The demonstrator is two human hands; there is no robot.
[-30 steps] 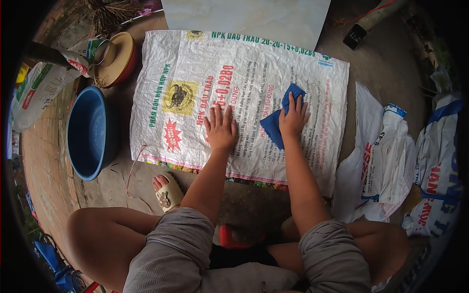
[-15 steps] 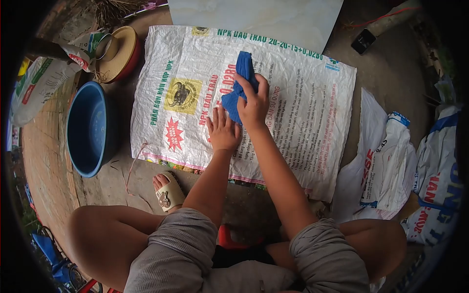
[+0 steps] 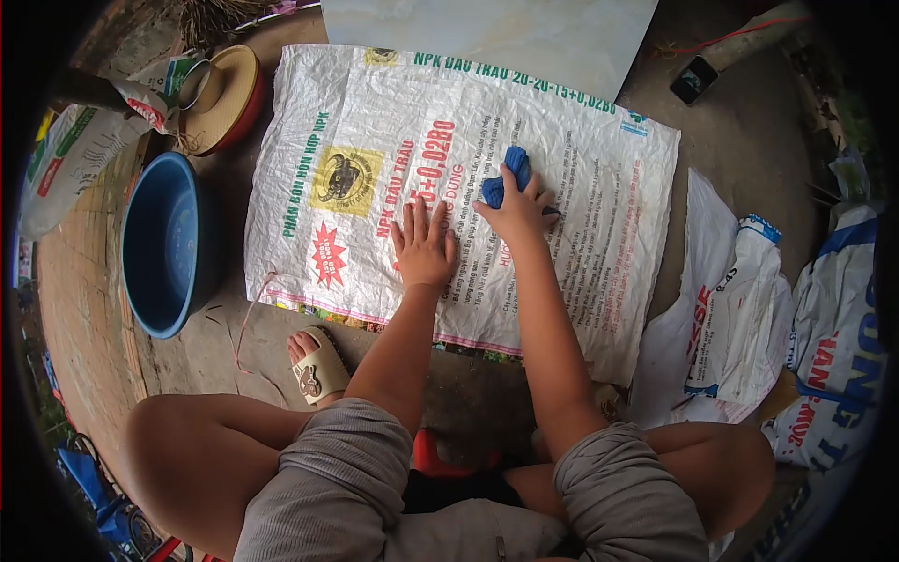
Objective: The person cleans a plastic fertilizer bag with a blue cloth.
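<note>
A white woven fertilizer sack point(image 3: 365, 122) with green and red print lies flat on the ground before me. My left hand point(image 3: 424, 248) rests on its middle, palm down and fingers spread. Just to the right, my right hand point(image 3: 517, 214) presses a bunched blue cloth point(image 3: 506, 183) against the sack, fingers curled over it. Part of the cloth is hidden under that hand.
At the left stands a blue basin point(image 3: 161, 245), with a straw hat point(image 3: 223, 98) beyond it. A pale smooth board point(image 3: 487, 37) lies past the sack's far edge. A phone point(image 3: 695, 80) is at the far right; more sacks point(image 3: 735, 309) lie on the right.
My right hand has moved right and slightly nearer with the blue cloth, which is now more bunched. My left hand stays on the sack in nearly the same place.
</note>
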